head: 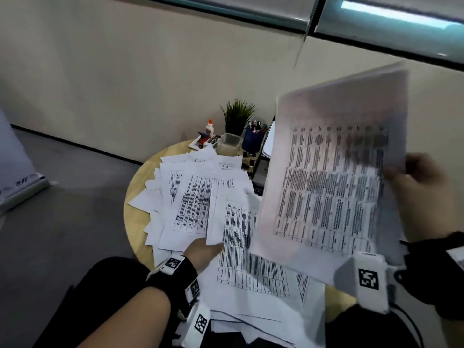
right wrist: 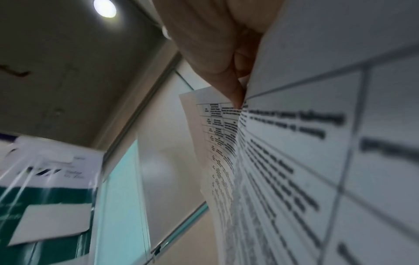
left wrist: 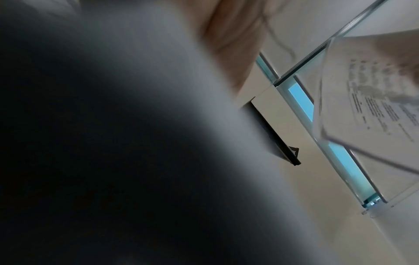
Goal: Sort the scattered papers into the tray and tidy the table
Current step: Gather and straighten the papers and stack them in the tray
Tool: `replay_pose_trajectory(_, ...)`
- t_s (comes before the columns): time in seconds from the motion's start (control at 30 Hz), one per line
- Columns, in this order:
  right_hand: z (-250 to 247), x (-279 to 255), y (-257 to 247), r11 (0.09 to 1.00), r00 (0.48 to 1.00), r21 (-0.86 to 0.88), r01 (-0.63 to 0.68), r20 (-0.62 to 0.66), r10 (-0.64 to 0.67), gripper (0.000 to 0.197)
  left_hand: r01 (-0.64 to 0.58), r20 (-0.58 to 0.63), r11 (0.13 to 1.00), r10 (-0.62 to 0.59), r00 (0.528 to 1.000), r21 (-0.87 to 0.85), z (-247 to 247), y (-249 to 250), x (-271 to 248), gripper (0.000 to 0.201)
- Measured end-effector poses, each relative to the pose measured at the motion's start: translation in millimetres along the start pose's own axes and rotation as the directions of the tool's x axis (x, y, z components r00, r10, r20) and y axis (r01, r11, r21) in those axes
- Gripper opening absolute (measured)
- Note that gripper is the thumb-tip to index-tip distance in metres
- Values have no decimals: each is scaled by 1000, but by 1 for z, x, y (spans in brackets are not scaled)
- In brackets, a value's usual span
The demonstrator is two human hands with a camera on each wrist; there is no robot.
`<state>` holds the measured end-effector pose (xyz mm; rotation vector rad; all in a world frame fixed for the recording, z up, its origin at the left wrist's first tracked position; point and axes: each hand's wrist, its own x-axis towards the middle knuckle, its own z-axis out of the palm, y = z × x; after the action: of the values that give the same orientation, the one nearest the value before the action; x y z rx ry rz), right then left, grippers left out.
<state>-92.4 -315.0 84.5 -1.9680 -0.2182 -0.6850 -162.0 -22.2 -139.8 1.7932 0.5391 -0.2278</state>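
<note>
Papers (head: pixel 206 204): most lie fanned across the round surface (head: pixel 136 217); a loose sheaf (head: pixel 334 182) is raised in the right hand (head: pixel 424 197), grip pinched on its edge. Left hand (head: pixel 203 252) takes one sheet's corner; fingers hidden. Risk: the unsquared sheaf may slip or fan out. Beyond the grip: tray (head: pixel 261 169), contents unclear; cup of pens (head: pixel 252 139); clear tub (head: pixel 228 143).

Scattered papers (head: pixel 200 197): white sheets w/ printed tables, overlapping in a fan from the round table's (head: pixel 135 217) left edge to its near edge. Held stack (head: pixel 331 177) of same sheets, tilted up over table's right side. Tray (head: pixel 261 172) at far-right edge, mostly hidden.
</note>
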Motion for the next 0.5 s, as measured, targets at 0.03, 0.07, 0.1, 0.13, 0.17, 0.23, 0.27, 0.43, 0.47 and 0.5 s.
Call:
replay_pose_trajectory(0.03, 7, -7, 8, 999, 999, 8, -43, 28, 42, 16, 24, -11, 1000, -24, 1000, -19, 0, 0, 1, 74)
replay_pose_trajectory(0.07, 13, -15, 16, 996, 995, 13, -87, 58, 87, 14, 22, -14, 998, -23, 1000, -53, -1, 1, 2, 85)
replay_pose_trajectory(0.1, 20, -24, 29, 989, 984, 4, -146, 100, 145, 11, 21, -23, 996, -23, 999, -84, -1, 1, 4, 86)
replay_pose_trajectory(0.13, 28, -36, 43, 976, 964, -20, -218, 148, 219, 8, 20, -37, 994, -24, 999, -108, 0, -1, 7, 79)
replay_pose_trajectory(0.17, 36, -48, 59, 955, 937, -50, -291, 188, 295, 9, 20, -50, 987, -29, 998, -161, 1, -4, 11, 77)
replay_pose_trajectory(0.23, 51, -71, 89, 909, 876, -65, -412, 246, 415, 13, 9, -37, 949, -22, 999, -315, 4, -3, 12, 86)
replay_pose_trajectory(0.27, 58, -81, 98, 889, 852, -58, -455, 262, 453, 13, 9, -24, 928, -19, 1000, -371, 4, -4, 13, 81)
replay_pose_trajectory(0.43, 82, -92, 114, 766, 694, -3, -643, 419, 585, 25, -28, 65, 920, 59, 996, -392, 7, -5, 10, 13)
replay_pose_trajectory(0.47, 84, -93, 119, 758, 657, -69, -649, 452, 604, 42, -44, 66, 918, 76, 995, -394, 7, -7, 9, 16)
replay_pose_trajectory(0.5, 86, -97, 127, 743, 609, -174, -647, 468, 640, 59, -41, 66, 915, 73, 995, -401, 6, -8, 9, 22)
